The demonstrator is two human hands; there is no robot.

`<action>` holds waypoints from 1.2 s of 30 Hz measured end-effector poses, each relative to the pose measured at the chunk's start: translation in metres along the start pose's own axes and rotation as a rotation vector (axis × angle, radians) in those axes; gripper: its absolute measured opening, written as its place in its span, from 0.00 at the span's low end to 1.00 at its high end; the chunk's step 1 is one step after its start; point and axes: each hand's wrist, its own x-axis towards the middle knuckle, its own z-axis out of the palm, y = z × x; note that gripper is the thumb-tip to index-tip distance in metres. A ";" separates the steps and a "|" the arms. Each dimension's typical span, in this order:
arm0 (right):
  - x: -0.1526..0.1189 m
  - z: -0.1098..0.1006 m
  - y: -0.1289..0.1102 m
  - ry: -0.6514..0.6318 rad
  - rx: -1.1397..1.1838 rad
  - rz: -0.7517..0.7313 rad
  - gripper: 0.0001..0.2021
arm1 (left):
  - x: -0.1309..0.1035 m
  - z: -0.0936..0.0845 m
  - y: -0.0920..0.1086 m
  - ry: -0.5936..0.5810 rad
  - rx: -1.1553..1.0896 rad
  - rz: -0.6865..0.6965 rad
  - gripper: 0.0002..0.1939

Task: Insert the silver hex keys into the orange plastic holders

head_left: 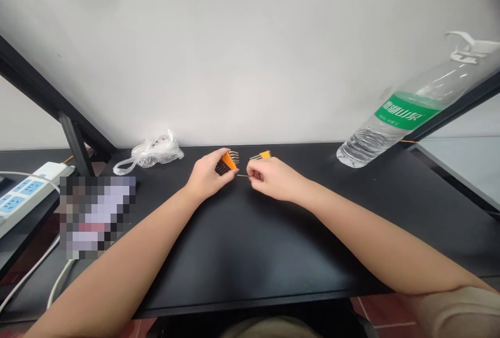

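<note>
My left hand [209, 175] grips an orange hex key holder [229, 161] between thumb and fingers. Several bent metal key ends stick out on its right side, and dark shafts show on its left. Just to the right, my right hand [269, 175] is closed in a pinch on a hex key [242, 175]. Only its thin straight shaft shows, pointing left toward the holder; the rest is hidden in the fingers. Behind the right hand, a second orange piece [265, 154] with metal rods lies on the black table [250, 254], partly covered by the hand.
A clear plastic bag [154, 151] lies at the back left. At the right stands a large water bottle [406, 111] with a green label. A pixelated flat object [97, 218] lies at the left, beside a white power strip [31, 195] and white cables [58, 280].
</note>
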 end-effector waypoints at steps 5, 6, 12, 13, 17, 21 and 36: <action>0.004 -0.006 0.002 0.134 0.075 -0.061 0.07 | -0.001 0.000 0.000 -0.027 0.002 0.004 0.28; 0.004 -0.005 0.003 0.139 0.073 -0.073 0.07 | -0.001 0.000 0.000 -0.027 0.004 0.005 0.28; 0.004 0.001 0.006 0.135 0.060 -0.134 0.11 | -0.002 0.002 0.000 -0.027 0.010 0.028 0.28; 0.004 0.001 0.005 0.139 0.061 -0.139 0.11 | -0.002 0.002 0.000 -0.027 0.010 0.028 0.28; 0.004 0.000 0.005 0.137 0.058 -0.150 0.11 | -0.002 0.002 0.001 -0.030 0.011 0.028 0.28; 0.002 0.000 0.004 0.148 0.049 -0.151 0.11 | -0.002 0.001 0.001 -0.028 0.010 0.030 0.28; 0.000 -0.004 0.002 0.103 -0.056 -0.152 0.13 | -0.002 0.001 0.002 -0.059 0.101 0.101 0.27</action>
